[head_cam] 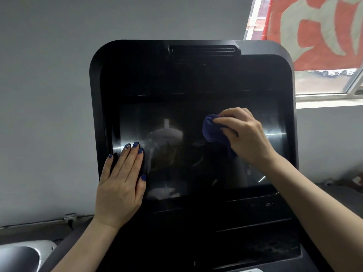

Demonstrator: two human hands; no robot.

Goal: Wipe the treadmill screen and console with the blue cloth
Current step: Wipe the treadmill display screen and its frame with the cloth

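Note:
The black treadmill console (137, 71) fills the middle of the view, with its dark glossy screen (176, 154) in the lower half. My right hand (245, 136) presses a bunched blue cloth (213, 130) against the upper right part of the screen. My left hand (121, 183) lies flat with fingers together on the screen's left edge and frame, holding nothing. Smears and reflections show on the glass between the hands.
A grey wall stands behind the console. A window (324, 83) with a red and white banner (314, 30) is at the upper right. A silver-grey handle part (21, 256) sits at the lower left. Console trays (255, 232) lie below the screen.

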